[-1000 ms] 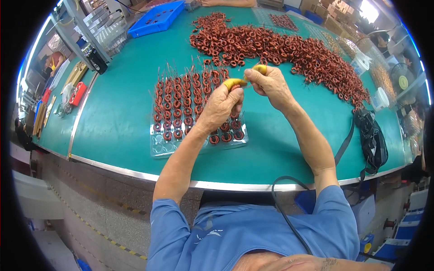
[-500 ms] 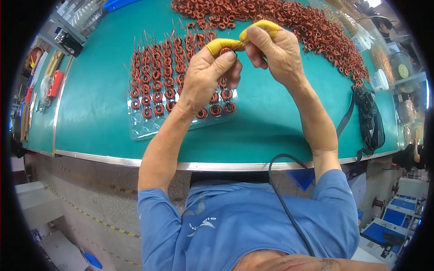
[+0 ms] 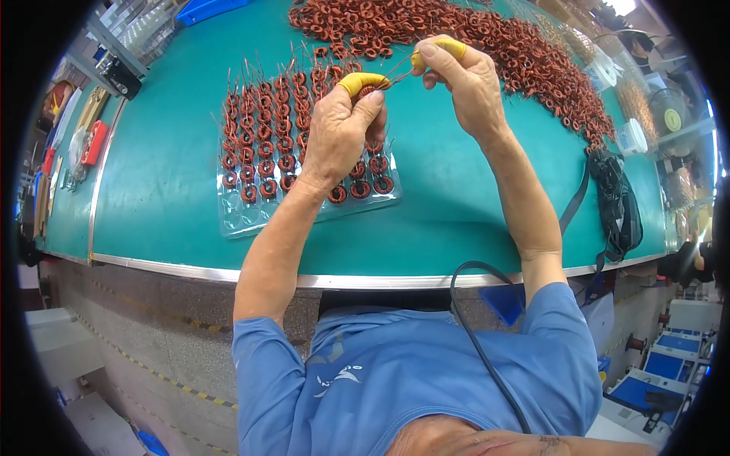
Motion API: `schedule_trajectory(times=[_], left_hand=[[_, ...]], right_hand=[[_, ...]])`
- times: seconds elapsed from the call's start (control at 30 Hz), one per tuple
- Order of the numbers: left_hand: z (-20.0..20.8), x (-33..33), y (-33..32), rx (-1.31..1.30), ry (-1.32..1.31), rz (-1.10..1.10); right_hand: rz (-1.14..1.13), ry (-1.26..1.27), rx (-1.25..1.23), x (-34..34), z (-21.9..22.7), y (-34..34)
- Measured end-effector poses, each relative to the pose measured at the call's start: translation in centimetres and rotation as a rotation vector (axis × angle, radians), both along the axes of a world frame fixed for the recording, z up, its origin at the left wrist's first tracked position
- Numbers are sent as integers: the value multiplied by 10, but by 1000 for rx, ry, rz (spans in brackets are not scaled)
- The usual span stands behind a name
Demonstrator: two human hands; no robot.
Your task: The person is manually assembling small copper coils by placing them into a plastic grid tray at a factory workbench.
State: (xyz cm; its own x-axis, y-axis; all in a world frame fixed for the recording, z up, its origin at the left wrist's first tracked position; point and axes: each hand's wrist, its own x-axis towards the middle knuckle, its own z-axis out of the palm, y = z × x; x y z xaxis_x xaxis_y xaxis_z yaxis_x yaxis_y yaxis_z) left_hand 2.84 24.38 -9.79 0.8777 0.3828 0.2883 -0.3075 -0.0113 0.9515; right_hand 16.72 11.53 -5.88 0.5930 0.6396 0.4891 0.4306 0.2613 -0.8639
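Between thumb and yellow-covered index finger, my left hand [image 3: 339,135] grips a copper-wound toroidal coil [image 3: 367,92], partly hidden by the fingers. Its wire leads stretch up and right toward my right hand [image 3: 473,83], whose thumb and yellow-covered index finger pinch the lead ends. Below my left hand lies a clear plastic tray [image 3: 262,220] filled with rows of similar coils, their leads sticking up. Several pockets at the tray's near left hold nothing. My left wrist and forearm cover part of the tray.
A large heap of loose coils [image 3: 487,38] spreads over the back and right of the green table [image 3: 167,175]. A black bag [image 3: 617,201] lies at the right edge, a white tub [image 3: 631,137] behind it. A blue bin [image 3: 209,9] stands back left, a red box [image 3: 95,142] further left.
My hands have moved apart: the left slightly left and down with the coil, the right slightly up. The coil's wire leads now show stretched between them.
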Motion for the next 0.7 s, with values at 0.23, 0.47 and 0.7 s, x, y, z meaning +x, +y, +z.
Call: schedule_trajectory(times=[0.23,0.47,0.7], left_hand=[[-2,1,-7,176,0,181],[-12,1,-5,803,-133,481],[-5,-2,-10,536,-139,390]], right_hand=[[-67,94,-129,-2,-6,6],[68,252,-284,-8,0,5],[158,248,-135,-10,-4,5]])
